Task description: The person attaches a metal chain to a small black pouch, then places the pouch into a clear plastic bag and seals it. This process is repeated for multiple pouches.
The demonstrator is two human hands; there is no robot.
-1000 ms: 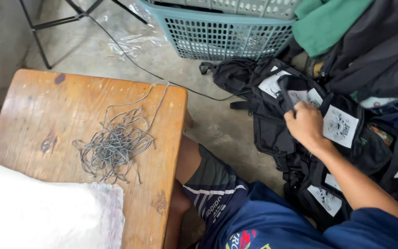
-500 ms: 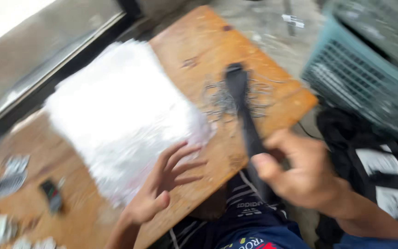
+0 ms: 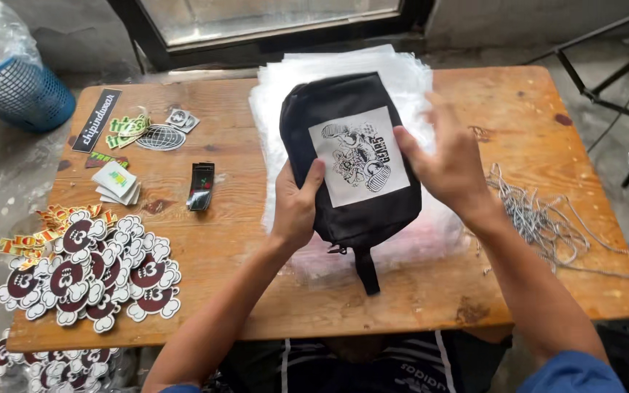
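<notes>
Left hand [image 3: 296, 207]: grasping the black pouch [image 3: 351, 171] at its 8 o'clock edge, thumb on the white printed panel [image 3: 359, 156], fingers hidden under the body.
Right hand [image 3: 451, 161]: released and spread, palm laid against the pouch's 3 o'clock side, touching it without closing on it.
Pouch position: centre of the counter [image 3: 242, 247], lying over the stack of clear plastic bags [image 3: 402, 80], printed face up, short strap tab [image 3: 367, 271] pointing to 6 o'clock.
Handling advice: in my judgement you should square the pouch to the stack before anything else; it sits slightly rotated. Keep your left thumb off the print where you can, since the panel looks easy to smudge or crease. Press flat with the right palm rather than pinching.
Risk, 3 o'clock: the tangle of grey cord [image 3: 540, 218] lies near your right forearm; a sweep could drag it off the edge.
Risk, underneath: the bags look slippery; the whole stack may shift if you push sideways.
Surroundings, 9 o'clock: small black packet [image 3: 201, 185] and card stack [image 3: 116, 182], well apart.
Surroundings, 8 o'clock: heap of cartoon stickers [image 3: 89, 269], some overhanging the counter edge.
Surroundings, 10 o'clock: blue mesh basket [image 3: 20, 94] on the floor.
</notes>
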